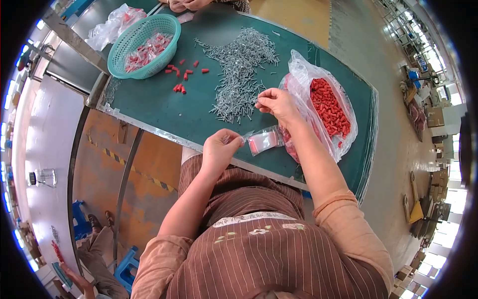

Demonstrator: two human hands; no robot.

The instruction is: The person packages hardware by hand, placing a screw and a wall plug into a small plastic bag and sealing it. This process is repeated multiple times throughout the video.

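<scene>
My left hand [220, 152] is closed at the table's front edge, its fingers pinching a small clear plastic bag [243, 138]. Just right of it lies a packet of clear bags with white and red print [265, 141]. My right hand [280, 105] is at the right side of a pile of grey screws [238, 74], thumb and fingers pressed together. Whatever is between those fingertips is too small to make out. Beside my right forearm, a large clear plastic bag [298, 67] lies open, full of red plastic wall plugs [328, 107].
Several loose red plugs [185, 75] lie left of the screws. A turquoise basket [172, 50] at the far left holds filled small bags. Another person's hands [189, 5] are at the far edge. Blue stools [127, 264] stand at lower left, near a seated person.
</scene>
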